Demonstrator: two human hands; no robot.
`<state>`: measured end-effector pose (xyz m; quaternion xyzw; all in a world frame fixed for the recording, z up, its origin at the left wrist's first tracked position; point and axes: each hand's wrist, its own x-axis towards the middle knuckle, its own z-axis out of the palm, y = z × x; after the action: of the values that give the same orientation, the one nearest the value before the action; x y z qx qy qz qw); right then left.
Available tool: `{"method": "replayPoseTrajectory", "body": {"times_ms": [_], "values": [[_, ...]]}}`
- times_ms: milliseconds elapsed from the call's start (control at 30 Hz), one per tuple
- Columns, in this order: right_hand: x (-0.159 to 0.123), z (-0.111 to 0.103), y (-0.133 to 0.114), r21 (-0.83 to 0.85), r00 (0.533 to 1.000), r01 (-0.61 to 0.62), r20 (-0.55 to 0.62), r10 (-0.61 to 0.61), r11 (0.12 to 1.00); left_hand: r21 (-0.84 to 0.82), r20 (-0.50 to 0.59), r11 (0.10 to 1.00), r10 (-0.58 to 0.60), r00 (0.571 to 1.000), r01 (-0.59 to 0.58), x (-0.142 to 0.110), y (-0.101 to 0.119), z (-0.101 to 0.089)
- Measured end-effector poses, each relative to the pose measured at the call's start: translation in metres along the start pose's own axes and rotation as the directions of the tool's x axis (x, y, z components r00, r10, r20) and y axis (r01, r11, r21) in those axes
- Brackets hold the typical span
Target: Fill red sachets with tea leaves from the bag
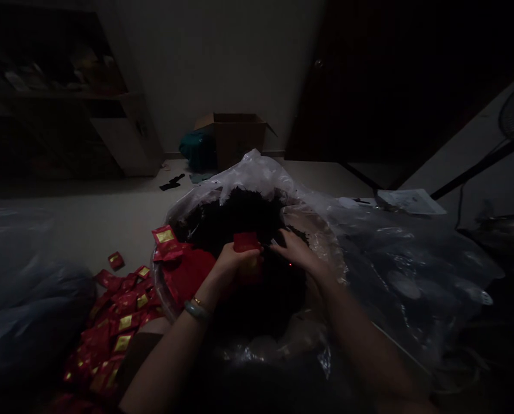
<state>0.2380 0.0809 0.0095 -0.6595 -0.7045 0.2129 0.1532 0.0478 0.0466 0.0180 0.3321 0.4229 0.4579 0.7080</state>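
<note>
My left hand (230,260) is closed around a small red packet (245,242), held over dark, dry, shredded leaves that look like loose tea (248,210). Just right of the packet is my right hand (298,250), its fingers bent over the leaves. A small pale, shiny piece (275,242) shows at its fingertips; poor light hides what it belongs to. A tiny red light glows below that hand. The leaves lie in a wide round container lined with a clear plastic bag (257,167). Flat red packets (190,270) rest inside its left rim, with a gold-labelled one (165,238) on top.
Many red packets with gold labels (125,322) are heaped on the floor at left, beside a dark plastic-covered bundle (33,310). Clear plastic bags (407,282) spread at right. Behind stand an open cardboard box (240,141), a teal bag (196,150) and a cabinet (123,135).
</note>
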Motion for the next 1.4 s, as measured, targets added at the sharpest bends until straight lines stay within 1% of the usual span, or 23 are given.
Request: {"method": "replayPoseTrajectory", "body": {"times_ms": [33, 67, 133, 200, 333, 467, 567, 633, 700, 800, 867, 900, 967, 1000, 1033, 1100, 1133, 1167, 1233, 1267, 1300, 1400], "values": [[0.001, 0.004, 0.006, -0.126, 0.994, -0.049, 0.094, 0.061, 0.991, 0.000, -0.003, 1.000, 0.007, 1.000, -0.007, 0.000, 0.002, -0.001], [0.002, 0.009, 0.011, -0.205, 0.980, -0.070, 0.169, 0.106, 0.976, 0.000, -0.002, 1.000, 0.012, 1.000, -0.012, 0.000, 0.004, -0.002], [0.002, 0.017, 0.017, -0.254, 0.964, -0.083, 0.223, 0.142, 0.964, 0.000, 0.010, 1.000, 0.024, 1.000, -0.024, 0.000, 0.006, -0.003], [0.004, 0.021, 0.020, -0.243, 0.966, -0.080, 0.221, 0.135, 0.967, 0.005, 0.027, 0.999, 0.034, 0.999, -0.035, -0.001, 0.006, -0.003], [0.008, 0.018, 0.023, -0.176, 0.968, -0.065, 0.227, 0.105, 0.982, 0.019, 0.042, 0.999, 0.039, 0.998, -0.039, -0.002, 0.006, -0.003], [0.009, 0.020, 0.025, -0.069, 0.957, -0.030, 0.286, 0.048, 0.997, 0.029, 0.058, 0.999, 0.021, 0.998, -0.023, -0.004, 0.007, -0.004], [0.009, 0.022, 0.024, -0.039, 0.952, -0.027, 0.303, 0.038, 0.999, 0.045, 0.066, 0.999, 0.022, 0.998, -0.025, -0.003, 0.006, -0.005], [0.008, 0.018, 0.022, -0.027, 0.957, -0.025, 0.289, 0.032, 0.999, 0.049, 0.077, 0.998, 0.025, 0.997, -0.029, -0.002, 0.006, -0.007], [0.007, 0.008, 0.020, 0.006, 0.968, 0.005, 0.252, -0.006, 1.000, 0.042, 0.089, 0.999, 0.018, 0.996, -0.022, -0.002, 0.005, -0.007], [0.003, -0.008, 0.017, 0.080, 0.985, 0.097, 0.134, -0.107, 0.992, 0.040, 0.087, 0.999, -0.009, 0.996, 0.006, -0.002, 0.006, -0.006], [0.001, -0.013, 0.014, 0.085, 0.983, 0.168, 0.064, -0.174, 0.982, 0.043, 0.076, 0.999, -0.027, 0.997, 0.023, -0.002, 0.006, -0.004], [0.001, -0.014, 0.012, 0.069, 0.980, 0.189, 0.053, -0.193, 0.979, 0.045, 0.072, 0.999, -0.029, 0.997, 0.026, -0.003, 0.006, -0.003], [-0.001, -0.015, 0.009, 0.049, 0.977, 0.205, 0.057, -0.207, 0.978, 0.055, 0.067, 0.998, -0.027, 0.997, 0.024, -0.003, 0.006, -0.003], [-0.001, -0.016, 0.007, 0.067, 0.978, 0.198, 0.052, -0.202, 0.978, 0.065, 0.067, 0.998, -0.025, 0.997, 0.021, -0.003, 0.006, -0.004], [-0.002, -0.018, 0.005, 0.110, 0.981, 0.187, 0.035, -0.192, 0.976, 0.078, 0.073, 0.997, -0.025, 0.997, 0.019, -0.003, 0.006, -0.004], [-0.006, -0.026, 0.002, 0.249, 0.986, 0.160, 0.001, -0.166, 0.955, 0.097, 0.088, 0.995, -0.025, 0.996, 0.016, -0.003, 0.006, -0.006], [-0.008, -0.031, 0.000, 0.319, 0.988, 0.141, 0.016, -0.154, 0.937, 0.103, 0.098, 0.995, -0.024, 0.995, 0.014, -0.003, 0.006, -0.006], [-0.011, -0.036, -0.002, 0.369, 0.987, 0.116, 0.059, -0.148, 0.922, 0.107, 0.106, 0.994, -0.024, 0.994, 0.013, -0.003, 0.005, -0.007], [-0.018, -0.046, -0.007, 0.407, 0.970, 0.084, 0.177, -0.169, 0.910, 0.116, 0.122, 0.993, -0.029, 0.992, 0.015, -0.003, 0.003, -0.006], [-0.021, -0.049, -0.010, 0.402, 0.956, 0.095, 0.219, -0.197, 0.911, 0.129, 0.131, 0.991, -0.039, 0.991, 0.022, -0.003, 0.002, -0.006], [-0.024, -0.052, -0.013, 0.390, 0.944, 0.130, 0.234, -0.235, 0.911, 0.149, 0.140, 0.988, -0.051, 0.989, 0.030, -0.004, 0.001, -0.005], [-0.030, -0.055, -0.022, 0.348, 0.908, 0.301, 0.180, -0.378, 0.888, 0.206, 0.187, 0.978, -0.077, 0.979, 0.037, -0.006, -0.002, -0.002]]}}
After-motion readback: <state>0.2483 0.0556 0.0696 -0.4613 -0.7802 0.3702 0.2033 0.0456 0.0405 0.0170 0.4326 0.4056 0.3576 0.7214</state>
